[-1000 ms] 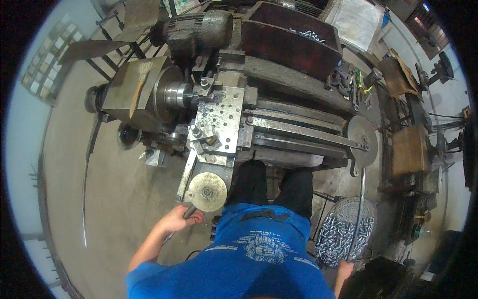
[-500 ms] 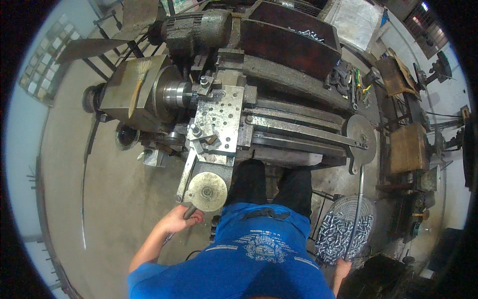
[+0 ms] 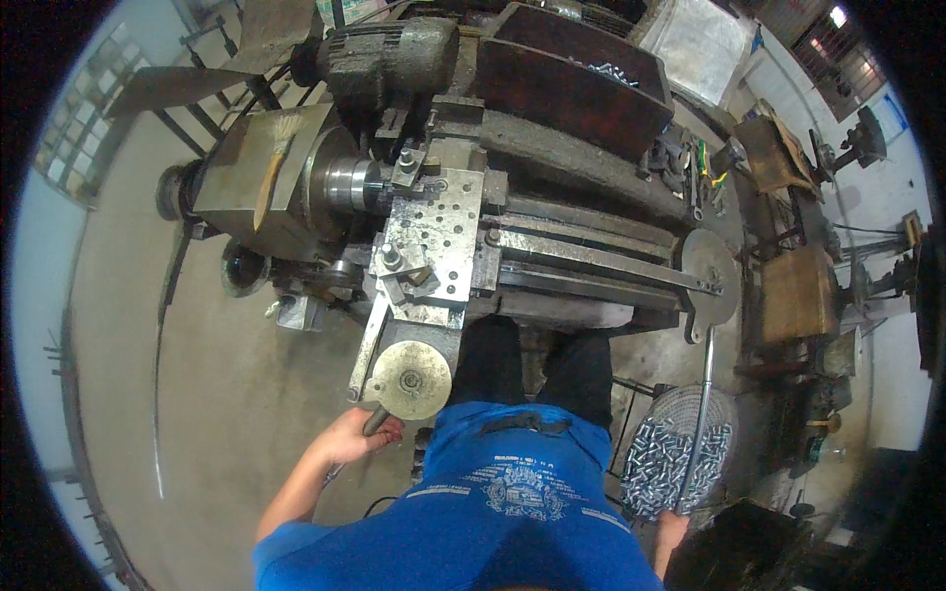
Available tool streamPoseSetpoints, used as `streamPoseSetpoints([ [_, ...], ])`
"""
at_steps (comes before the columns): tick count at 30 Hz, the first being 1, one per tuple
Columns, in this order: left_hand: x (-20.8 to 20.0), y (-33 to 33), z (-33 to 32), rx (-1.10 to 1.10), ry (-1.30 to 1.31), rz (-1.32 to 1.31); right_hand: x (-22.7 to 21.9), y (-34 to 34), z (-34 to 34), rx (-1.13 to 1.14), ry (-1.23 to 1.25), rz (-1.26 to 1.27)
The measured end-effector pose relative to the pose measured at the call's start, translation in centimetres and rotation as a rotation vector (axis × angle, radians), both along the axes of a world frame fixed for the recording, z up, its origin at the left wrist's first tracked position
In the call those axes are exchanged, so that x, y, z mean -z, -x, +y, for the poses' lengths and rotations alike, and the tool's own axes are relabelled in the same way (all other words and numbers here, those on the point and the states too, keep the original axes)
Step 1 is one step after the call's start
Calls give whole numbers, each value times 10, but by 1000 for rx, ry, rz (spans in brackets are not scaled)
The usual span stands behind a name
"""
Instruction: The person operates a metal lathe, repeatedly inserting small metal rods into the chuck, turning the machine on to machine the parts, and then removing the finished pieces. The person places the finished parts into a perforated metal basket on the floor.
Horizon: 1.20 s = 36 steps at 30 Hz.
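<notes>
My left hand (image 3: 357,436) is closed around the short dark handle (image 3: 375,421) below a round metal disc (image 3: 412,380) at the near end of the lathe's cross slide (image 3: 431,236). Off to the right, my right hand (image 3: 672,530) grips the lower end of a long steel lever (image 3: 701,424). That lever runs up to a larger round plate (image 3: 709,277) joined to a flat bar. At the left of the slide, the chuck (image 3: 347,184) faces a tool post (image 3: 407,167); whatever it holds is too small to make out.
A basket (image 3: 717,402) full of small shiny metal pieces stands under the lever. A brush (image 3: 269,187) lies on the headstock (image 3: 236,177). Behind are a motor (image 3: 389,64) and a dark red box (image 3: 562,94) with metal pieces. Pliers and wrenches (image 3: 702,182) lie at the right.
The whole view has shifted slightly. Both hands keep their holds on the handle and the lever, with no clear movement of the machine parts.
</notes>
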State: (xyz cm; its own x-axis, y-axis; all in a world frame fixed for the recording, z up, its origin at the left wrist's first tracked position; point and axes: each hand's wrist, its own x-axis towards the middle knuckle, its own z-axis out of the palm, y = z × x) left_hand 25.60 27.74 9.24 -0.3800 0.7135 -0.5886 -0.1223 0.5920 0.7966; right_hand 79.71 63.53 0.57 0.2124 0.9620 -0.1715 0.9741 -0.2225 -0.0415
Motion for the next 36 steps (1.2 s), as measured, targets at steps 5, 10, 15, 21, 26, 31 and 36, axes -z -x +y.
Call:
streamPoseSetpoints([
  [5, 5, 0, -2, 12, -5, 39, -8, 14, -6, 85, 27, -30],
  [10, 8, 0, -4, -3, -23, 15, -9, 20, -11, 98, 15, -9],
  [15, 12, 1, -7, 5, -28, -26, -17, 28, -16, 48, 15, 14],
  [21, 15, 1, -9, 14, -74, -1, -19, 40, -21, 116, -61, -15],
  [26, 8, 1, -5, 18, -44, -6, -24, 50, -24, 151, -81, -44],
  [31, 7, 0, -3, 16, -32, 24, -18, 34, -25, 7, -56, -57],
  [36, 5, 1, -2, 4, -21, -2, -20, 43, -30, 104, -93, 12],
])
